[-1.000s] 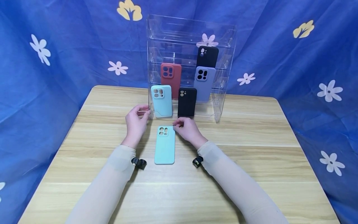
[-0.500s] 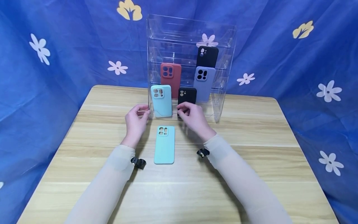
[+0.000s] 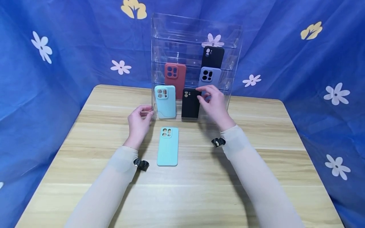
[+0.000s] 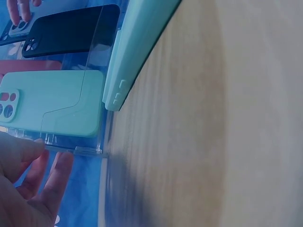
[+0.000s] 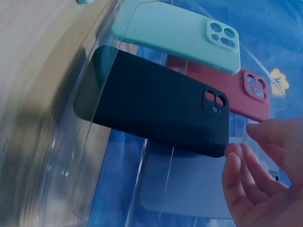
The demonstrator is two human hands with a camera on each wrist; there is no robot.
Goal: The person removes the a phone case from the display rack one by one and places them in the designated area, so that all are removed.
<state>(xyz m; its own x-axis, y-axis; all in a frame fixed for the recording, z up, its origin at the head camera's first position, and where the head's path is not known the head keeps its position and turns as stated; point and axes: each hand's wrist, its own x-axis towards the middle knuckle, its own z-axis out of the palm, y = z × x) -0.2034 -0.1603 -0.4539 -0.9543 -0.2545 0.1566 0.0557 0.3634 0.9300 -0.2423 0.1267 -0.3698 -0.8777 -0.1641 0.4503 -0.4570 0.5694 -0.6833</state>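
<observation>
A clear tiered display rack (image 3: 153,34) holds several phone cases. My left hand (image 3: 138,124) grips the rack's left side edge between thumb and fingers. A mint phone case (image 3: 166,103) stands in the lowest tier near that hand, with a black phone case (image 3: 190,104) to its right. My right hand (image 3: 214,104) is at the black case's upper right corner, thumb and fingers apart; in the right wrist view its fingertips (image 5: 232,161) are right by that corner. Another mint phone case (image 3: 167,147) lies flat on the table in front of the rack.
Higher in the rack stand a red phone case (image 3: 175,80), a lavender phone case (image 3: 210,74) partly behind my right hand, and a second black phone case (image 3: 213,57) at the top. A blue flowered curtain (image 3: 85,47) hangs behind the wooden table (image 3: 256,126).
My right hand has moved from the flat mint case, up and right past the front of the lower black case, to its upper right corner. My left hand has stayed at the rack.
</observation>
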